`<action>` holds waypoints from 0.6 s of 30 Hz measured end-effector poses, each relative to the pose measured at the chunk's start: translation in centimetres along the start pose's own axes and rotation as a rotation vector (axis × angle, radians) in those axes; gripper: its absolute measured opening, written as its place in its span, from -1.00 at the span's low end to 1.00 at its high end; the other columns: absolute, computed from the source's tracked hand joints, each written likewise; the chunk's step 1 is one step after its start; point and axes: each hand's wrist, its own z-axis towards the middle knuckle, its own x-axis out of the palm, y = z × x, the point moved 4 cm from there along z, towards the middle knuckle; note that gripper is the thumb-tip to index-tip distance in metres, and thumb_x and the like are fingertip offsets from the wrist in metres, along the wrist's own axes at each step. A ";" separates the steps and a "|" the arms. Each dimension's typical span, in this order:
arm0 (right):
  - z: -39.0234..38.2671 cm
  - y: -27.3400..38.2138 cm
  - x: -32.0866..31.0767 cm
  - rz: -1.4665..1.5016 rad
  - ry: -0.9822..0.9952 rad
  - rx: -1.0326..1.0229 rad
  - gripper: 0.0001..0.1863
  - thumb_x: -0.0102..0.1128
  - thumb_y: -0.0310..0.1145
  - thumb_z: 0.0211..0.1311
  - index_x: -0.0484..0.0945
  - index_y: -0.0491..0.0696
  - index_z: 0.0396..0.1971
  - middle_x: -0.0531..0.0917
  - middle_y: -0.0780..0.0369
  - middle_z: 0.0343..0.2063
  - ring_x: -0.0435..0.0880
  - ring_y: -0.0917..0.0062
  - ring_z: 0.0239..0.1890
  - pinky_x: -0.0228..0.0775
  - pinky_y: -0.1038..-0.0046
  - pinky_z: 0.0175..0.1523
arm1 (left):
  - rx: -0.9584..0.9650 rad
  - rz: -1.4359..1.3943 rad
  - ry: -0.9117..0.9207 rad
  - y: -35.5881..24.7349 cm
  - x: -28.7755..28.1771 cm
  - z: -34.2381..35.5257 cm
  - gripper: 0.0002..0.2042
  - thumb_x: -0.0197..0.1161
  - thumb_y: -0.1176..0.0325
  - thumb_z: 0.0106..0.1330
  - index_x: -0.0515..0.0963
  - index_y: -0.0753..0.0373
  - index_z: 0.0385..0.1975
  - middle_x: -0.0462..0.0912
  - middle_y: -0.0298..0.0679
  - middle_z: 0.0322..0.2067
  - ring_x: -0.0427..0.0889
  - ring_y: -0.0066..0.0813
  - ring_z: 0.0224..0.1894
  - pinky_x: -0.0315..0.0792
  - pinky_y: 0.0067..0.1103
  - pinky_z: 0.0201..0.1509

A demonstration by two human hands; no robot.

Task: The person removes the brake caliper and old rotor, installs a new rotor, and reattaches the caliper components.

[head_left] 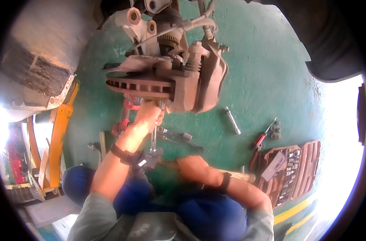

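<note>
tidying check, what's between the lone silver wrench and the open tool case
A red-handled screwdriver and what look like pliers lie there, in the head view.

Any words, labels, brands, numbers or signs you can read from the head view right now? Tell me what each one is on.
None can be read.
White label on the dark block near the left wristband: too small.
Pale marking on the grey garment: too blurred.

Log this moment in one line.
left hand: gripping metal bar near brake disc | right hand: holding wooden-handled hammer, blurred | hammer head: at bar's near end | floor: open socket case
</note>
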 end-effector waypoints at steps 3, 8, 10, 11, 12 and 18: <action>-0.2 -0.1 1.7 0.026 -0.082 -0.038 -0.78 0.08 -0.38 0.10 0.58 -0.15 -0.29 0.68 -0.05 -0.34 0.69 0.06 -0.22 0.54 0.13 -0.11 | 0.011 -0.078 0.031 -0.3 -0.2 0.3 -0.77 0.24 0.30 0.22 0.32 0.16 -0.57 0.23 -0.42 -0.76 0.20 -0.64 -0.78 0.06 -0.64 -0.72; -0.2 -0.1 -0.4 0.070 0.047 0.005 -0.70 0.08 -0.34 0.14 0.54 -0.14 -0.15 0.69 -0.03 -0.34 0.69 0.06 -0.22 0.55 0.12 -0.10 | 0.022 -0.033 0.041 0.0 -0.9 0.6 -0.75 0.38 0.29 0.13 0.38 0.18 -0.52 0.26 -0.43 -0.74 0.22 -0.67 -0.76 0.07 -0.66 -0.71; 0.0 0.2 0.3 0.032 0.002 0.040 -0.72 0.07 -0.33 0.13 0.56 -0.13 -0.18 0.69 -0.02 -0.33 0.69 0.07 -0.20 0.54 0.12 -0.08 | 0.059 -0.032 0.076 0.1 -0.8 0.7 -0.74 0.39 0.29 0.12 0.39 0.18 -0.52 0.26 -0.43 -0.74 0.22 -0.67 -0.76 0.07 -0.66 -0.71; -0.2 0.2 0.4 -0.017 -0.049 0.076 -0.73 0.07 -0.33 0.13 0.58 -0.12 -0.22 0.70 -0.01 -0.32 0.69 0.09 -0.19 0.54 0.13 -0.07 | 0.027 -0.059 0.073 0.1 -0.7 0.7 -0.74 0.39 0.29 0.12 0.39 0.19 -0.52 0.27 -0.43 -0.73 0.23 -0.67 -0.75 0.07 -0.66 -0.71; -0.4 0.0 1.5 0.027 -0.053 0.031 -0.74 0.06 -0.34 0.13 0.58 -0.11 -0.22 0.70 0.00 -0.32 0.69 0.10 -0.19 0.53 0.14 -0.05 | -0.006 -0.086 0.070 0.2 -0.5 0.7 -0.74 0.39 0.29 0.13 0.39 0.19 -0.52 0.29 -0.43 -0.72 0.24 -0.67 -0.75 0.07 -0.66 -0.71; -0.1 0.6 0.0 -0.003 -0.004 -0.045 -0.69 0.04 -0.38 0.13 0.52 -0.14 -0.12 0.69 -0.04 -0.31 0.69 0.07 -0.20 0.53 0.11 -0.08 | 0.063 -0.040 0.084 0.1 -1.6 0.8 -0.77 0.37 0.34 0.14 0.40 0.17 -0.47 0.32 -0.44 -0.67 0.25 -0.67 -0.73 0.07 -0.67 -0.70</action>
